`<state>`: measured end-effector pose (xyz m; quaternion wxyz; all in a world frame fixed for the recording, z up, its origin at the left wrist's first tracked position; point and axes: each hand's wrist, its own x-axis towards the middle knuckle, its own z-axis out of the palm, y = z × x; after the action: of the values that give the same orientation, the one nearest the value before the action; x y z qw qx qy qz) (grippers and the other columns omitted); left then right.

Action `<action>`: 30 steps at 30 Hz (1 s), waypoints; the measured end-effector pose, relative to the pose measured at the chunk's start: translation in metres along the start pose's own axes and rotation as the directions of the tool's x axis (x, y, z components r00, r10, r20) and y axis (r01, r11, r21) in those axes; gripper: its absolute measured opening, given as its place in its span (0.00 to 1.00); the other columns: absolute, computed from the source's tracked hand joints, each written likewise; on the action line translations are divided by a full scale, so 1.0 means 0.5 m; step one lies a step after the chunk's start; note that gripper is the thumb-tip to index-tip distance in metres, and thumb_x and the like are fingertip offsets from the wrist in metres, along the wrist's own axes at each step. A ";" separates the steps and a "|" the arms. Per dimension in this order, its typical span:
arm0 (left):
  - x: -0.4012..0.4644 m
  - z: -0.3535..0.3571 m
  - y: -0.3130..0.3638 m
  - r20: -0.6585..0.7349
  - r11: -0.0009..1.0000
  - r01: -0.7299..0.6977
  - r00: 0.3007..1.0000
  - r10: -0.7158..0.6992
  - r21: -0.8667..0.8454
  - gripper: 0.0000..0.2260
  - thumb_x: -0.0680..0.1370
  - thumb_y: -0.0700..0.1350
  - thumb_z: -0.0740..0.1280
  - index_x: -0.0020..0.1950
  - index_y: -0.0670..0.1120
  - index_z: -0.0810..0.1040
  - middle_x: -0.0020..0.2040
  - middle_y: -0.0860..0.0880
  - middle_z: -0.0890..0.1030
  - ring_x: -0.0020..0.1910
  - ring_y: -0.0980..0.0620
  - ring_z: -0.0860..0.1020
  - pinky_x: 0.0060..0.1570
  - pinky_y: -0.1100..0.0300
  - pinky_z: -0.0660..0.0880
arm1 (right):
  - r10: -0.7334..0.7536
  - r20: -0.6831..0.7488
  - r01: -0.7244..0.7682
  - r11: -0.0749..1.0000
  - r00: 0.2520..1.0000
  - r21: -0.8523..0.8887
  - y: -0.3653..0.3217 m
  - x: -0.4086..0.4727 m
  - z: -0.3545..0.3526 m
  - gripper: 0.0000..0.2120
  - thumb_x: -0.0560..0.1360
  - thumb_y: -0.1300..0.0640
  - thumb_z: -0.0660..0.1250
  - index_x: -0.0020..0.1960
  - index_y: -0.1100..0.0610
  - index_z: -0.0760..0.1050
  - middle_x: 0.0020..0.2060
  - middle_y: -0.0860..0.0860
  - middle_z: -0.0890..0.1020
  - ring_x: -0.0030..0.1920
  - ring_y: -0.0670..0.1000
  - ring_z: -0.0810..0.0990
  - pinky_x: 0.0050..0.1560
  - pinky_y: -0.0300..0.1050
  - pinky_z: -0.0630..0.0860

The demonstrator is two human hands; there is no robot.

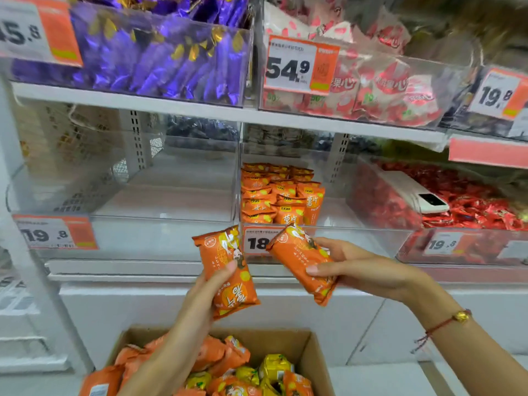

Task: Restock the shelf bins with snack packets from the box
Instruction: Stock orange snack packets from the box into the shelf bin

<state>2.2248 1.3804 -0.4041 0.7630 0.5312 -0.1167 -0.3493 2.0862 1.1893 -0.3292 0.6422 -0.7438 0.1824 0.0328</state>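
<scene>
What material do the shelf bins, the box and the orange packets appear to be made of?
Shelf bins: probably clear hard plastic, glossy; the contents show through the walls.
Box: brown cardboard, matte, with a raw cut edge.
Orange packets: seemingly thin printed plastic film, slightly shiny, creased, with crimped ends; both hands hold one.

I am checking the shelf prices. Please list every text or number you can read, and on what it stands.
"54.9": price tag on strawberry bin.
"19.8": tag at upper right.
"19.8": tag on empty bin.
"19.8": tag on red candy bin.
"45.8", cut off: tag on purple bin.
"18", rest hidden: tag behind held packets.
Small print, packet writing: unreadable.
</scene>
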 end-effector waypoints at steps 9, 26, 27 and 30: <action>0.012 0.049 0.101 0.123 0.963 -0.207 0.975 0.188 0.170 0.24 0.66 0.56 0.76 0.60 0.53 0.77 0.51 0.51 0.85 0.50 0.51 0.84 0.58 0.51 0.75 | -0.208 -0.566 0.120 0.974 0.798 -0.190 -0.095 -0.014 -0.160 0.17 0.65 0.52 0.77 0.52 0.53 0.78 0.42 0.52 0.81 0.40 0.49 0.76 0.39 0.39 0.73; 0.053 0.079 0.112 0.122 0.931 -0.234 0.971 0.207 0.280 0.18 0.68 0.56 0.69 0.56 0.54 0.78 0.48 0.54 0.85 0.45 0.56 0.84 0.48 0.59 0.75 | -0.337 -0.380 -0.125 0.585 0.861 -0.801 -0.053 0.192 -0.185 0.25 0.64 0.53 0.80 0.59 0.52 0.76 0.58 0.51 0.79 0.61 0.51 0.76 0.58 0.47 0.74; 0.055 0.079 0.114 0.123 0.929 -0.235 0.970 0.208 0.286 0.18 0.68 0.56 0.69 0.56 0.54 0.78 0.48 0.54 0.85 0.45 0.56 0.84 0.47 0.60 0.75 | -0.361 -0.388 -0.104 0.606 0.848 -0.789 -0.043 0.190 -0.186 0.25 0.64 0.54 0.80 0.58 0.53 0.77 0.57 0.51 0.79 0.59 0.51 0.77 0.56 0.45 0.74; 0.060 0.088 0.116 0.147 0.923 -0.249 0.966 0.213 0.294 0.18 0.68 0.56 0.68 0.57 0.54 0.78 0.47 0.56 0.85 0.45 0.58 0.84 0.43 0.63 0.76 | -0.382 -0.376 -0.065 0.622 0.844 -0.780 -0.024 0.182 -0.182 0.22 0.67 0.56 0.78 0.60 0.53 0.79 0.56 0.50 0.80 0.49 0.48 0.78 0.50 0.39 0.73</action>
<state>2.2462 1.3399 -0.3401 0.6981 0.6065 -0.2746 -0.2635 2.1579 1.0816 -0.3282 0.1922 -0.9388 0.2439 -0.1492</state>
